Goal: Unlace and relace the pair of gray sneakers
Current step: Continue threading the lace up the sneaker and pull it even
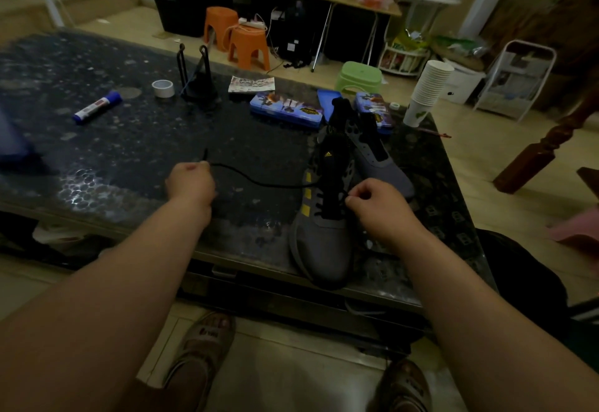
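Near gray sneaker (pixel 324 243) sits toe-first at the table's (pixel 129 152) front edge, toward the right corner. The second gray sneaker (pixel 385 171) lies just behind it, touching or nearly so. Black lace (pixel 259 181) crosses the lower eyelets of the near shoe only; the upper eyelets look bare. Left hand (pixel 189 181) has its fingers curled round one free end, drawn out sideways over the surface. Right hand (pixel 377 207) has fingertips closed in a pinch on the lace at the shoe's right eyelet row. The second sneaker shows open eyelets and no lace that can be made out. Judgement: roughly midway on the first shoe; whether lacing up or down cannot be told. The second shoe's relacing is not yet done.
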`<move>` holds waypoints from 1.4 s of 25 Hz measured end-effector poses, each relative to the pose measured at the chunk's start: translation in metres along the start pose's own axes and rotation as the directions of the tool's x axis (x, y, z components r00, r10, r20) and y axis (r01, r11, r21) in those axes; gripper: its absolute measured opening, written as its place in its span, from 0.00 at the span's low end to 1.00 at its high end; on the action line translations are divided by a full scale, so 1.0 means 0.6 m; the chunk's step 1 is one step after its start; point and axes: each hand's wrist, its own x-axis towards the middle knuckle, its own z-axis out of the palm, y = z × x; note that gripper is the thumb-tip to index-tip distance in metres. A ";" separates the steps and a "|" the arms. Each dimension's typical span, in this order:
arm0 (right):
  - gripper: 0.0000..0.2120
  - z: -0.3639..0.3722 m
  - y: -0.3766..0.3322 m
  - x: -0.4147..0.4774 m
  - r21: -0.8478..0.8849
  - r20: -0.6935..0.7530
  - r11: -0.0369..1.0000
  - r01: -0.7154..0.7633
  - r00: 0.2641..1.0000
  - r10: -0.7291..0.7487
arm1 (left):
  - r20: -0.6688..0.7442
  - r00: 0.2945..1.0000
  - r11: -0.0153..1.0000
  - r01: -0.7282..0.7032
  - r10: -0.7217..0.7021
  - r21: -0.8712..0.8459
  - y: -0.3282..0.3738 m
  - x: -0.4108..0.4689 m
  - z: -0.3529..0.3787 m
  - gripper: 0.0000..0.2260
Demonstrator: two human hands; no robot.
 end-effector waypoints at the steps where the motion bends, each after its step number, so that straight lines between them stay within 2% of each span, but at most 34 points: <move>1: 0.04 0.000 0.001 0.000 -0.020 -0.005 1.000 0.015 1.000 -0.015 | -0.001 0.994 0.966 -0.110 0.113 0.234 0.000 -0.012 0.002 0.15; 2: 0.04 -0.001 0.002 0.001 -0.030 -0.007 0.999 0.021 1.000 -0.021 | 0.024 0.967 0.875 -0.239 0.252 0.421 0.000 -0.026 0.005 0.19; 3: 0.05 -0.001 0.002 0.001 -0.032 -0.007 0.999 0.021 1.000 -0.022 | 0.086 0.916 0.757 -0.375 0.392 0.536 0.004 -0.049 0.009 0.22; 5: 0.05 0.000 0.000 0.000 -0.043 0.004 0.999 0.020 1.000 -0.020 | 0.318 0.771 0.540 -0.621 0.552 0.568 0.008 -0.085 0.026 0.24; 6: 0.05 0.001 0.000 0.000 -0.049 0.011 0.999 0.021 1.000 -0.020 | 0.463 0.700 0.478 -0.712 0.544 0.514 0.003 -0.095 0.039 0.24; 7: 0.06 0.002 -0.001 -0.002 -0.049 0.016 0.999 0.021 1.000 -0.020 | 0.598 0.647 0.460 -0.760 0.474 0.459 -0.003 -0.109 0.055 0.24; 9: 0.06 0.004 0.000 -0.003 -0.046 0.014 0.999 0.024 1.000 -0.023 | 0.732 0.615 0.496 -0.752 0.292 0.433 -0.018 -0.127 0.079 0.19; 11: 0.06 0.002 0.001 -0.006 -0.056 0.018 0.998 0.027 1.000 -0.026 | 0.731 0.637 0.479 -0.735 0.246 0.480 -0.025 -0.132 0.090 0.03; 12: 0.07 0.002 0.002 -0.007 -0.059 0.029 0.998 0.026 0.999 -0.024 | 0.713 0.651 0.486 -0.727 0.262 0.486 -0.023 -0.130 0.090 0.03; 15: 0.10 -0.002 0.006 -0.008 -0.056 0.047 0.998 0.025 0.999 -0.022 | 0.578 0.742 0.614 -0.641 0.341 0.461 -0.008 -0.108 0.079 0.10; 16: 0.12 -0.002 0.006 -0.008 -0.052 0.050 0.998 0.022 0.999 -0.020 | 0.526 0.773 0.609 -0.618 0.356 0.497 -0.003 -0.102 0.072 0.10; 18: 0.13 -0.002 0.003 -0.007 -0.044 0.051 0.999 0.017 0.999 -0.015 | 0.473 0.818 0.505 -0.574 0.326 0.645 -0.004 -0.099 0.061 0.08; 19: 0.13 -0.004 0.002 -0.006 -0.048 0.037 0.999 0.018 0.999 -0.016 | 0.474 0.822 0.430 -0.569 0.316 0.700 -0.005 -0.107 0.059 0.05; 20: 0.14 -0.004 0.000 -0.005 -0.059 0.015 0.998 0.025 1.000 -0.024 | 0.478 0.806 0.350 -0.585 0.350 0.732 -0.007 -0.117 0.057 0.07; 21: 0.13 -0.005 -0.005 -0.004 -0.068 -0.010 0.997 0.034 0.999 -0.035 | 0.493 0.758 0.292 -0.632 0.427 0.718 -0.005 -0.127 0.058 0.12; 22: 0.12 -0.007 -0.012 -0.005 -0.059 -0.030 0.997 0.050 0.998 -0.052 | 0.519 0.668 0.259 -0.713 0.533 0.651 0.002 -0.142 0.062 0.16; 23: 0.09 -0.008 -0.022 -0.008 -0.012 -0.037 0.997 0.071 0.997 -0.071 | 0.558 0.565 0.256 -0.805 0.608 0.536 0.012 -0.164 0.066 0.20; 24: 0.06 -0.009 -0.034 -0.013 0.080 -0.034 0.992 0.093 0.995 -0.090 | 0.612 0.473 0.299 -0.879 0.633 0.370 0.019 -0.184 0.076 0.23; 25: 0.04 -0.012 -0.047 -0.018 0.189 -0.023 0.976 0.112 0.994 -0.110 | 0.684 0.430 0.400 -0.891 0.589 0.215 0.026 -0.207 0.086 0.26; 26: 0.03 -0.018 -0.060 -0.023 0.281 -0.011 0.951 0.126 0.992 -0.128 | 0.759 0.423 0.518 -0.845 0.494 0.133 0.030 -0.228 0.095 0.28; 28: 0.03 -0.037 -0.072 -0.027 0.386 -0.003 0.911 0.143 0.988 -0.154 | 0.830 0.424 0.668 -0.739 0.362 0.087 0.037 -0.246 0.105 0.24; 30: 0.04 -0.058 -0.064 -0.025 0.398 -0.009 0.907 0.137 0.989 -0.145 | 0.799 0.464 0.708 -0.703 0.382 0.070 0.046 -0.239 0.103 0.08; 31: 0.05 -0.066 -0.056 -0.024 0.386 -0.013 0.914 0.122 0.992 -0.127 | 0.773 0.490 0.722 -0.689 0.403 0.060 0.054 -0.232 0.097 0.05; 33: 0.06 -0.074 -0.041 -0.025 0.369 -0.020 0.925 0.090 0.996 -0.089 | 0.723 0.546 0.758 -0.651 0.423 0.048 0.066 -0.218 0.079 0.16; 35: 0.07 -0.073 -0.032 -0.025 0.355 -0.027 0.932 0.074 0.997 -0.069 | 0.673 0.605 0.745 -0.657 0.425 0.120 0.067 -0.200 0.061 0.18</move>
